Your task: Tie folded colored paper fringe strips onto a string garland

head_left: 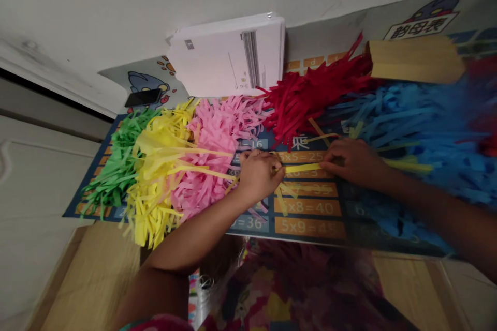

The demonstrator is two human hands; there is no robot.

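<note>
Patterned garment [272, 295], worn by the person, at the bottom edge; multicoloured, partly in shadow.

Left hand [259, 175]: grip pinched on one end of a narrow yellow strip [303, 168]. Right hand [351, 160]: grip pinched on the other end. Strip drawn straight between the two, above the middle of the bench [295, 236].

State of work, by appearance: five colour lots look already cut into fringe and bunched. Green bundle [116, 165], far left; yellow bundle [153, 181], beside it; pink bundle [217, 134], next along; red bundle [310, 101], farther back; blue bundle [435, 124], right. The held strip shows no visible knot between the hands and seems yet to be worked. Loose yellow pieces [287, 196] lie beside the left hand, apparently unused. Whether any bundle is fastened: cannot tell.

Bench covering: printed sheet [306, 226], dark blue with orange panels, bearing multiplication sums. Toward the back: white stack [221, 54] with a barcode label; dark phone [143, 97], left; tan paper [415, 59], right, behind the blue.

Room: pale wall [116, 10] behind, scuffed; white panelling [34, 207] at left; light dim.
</note>
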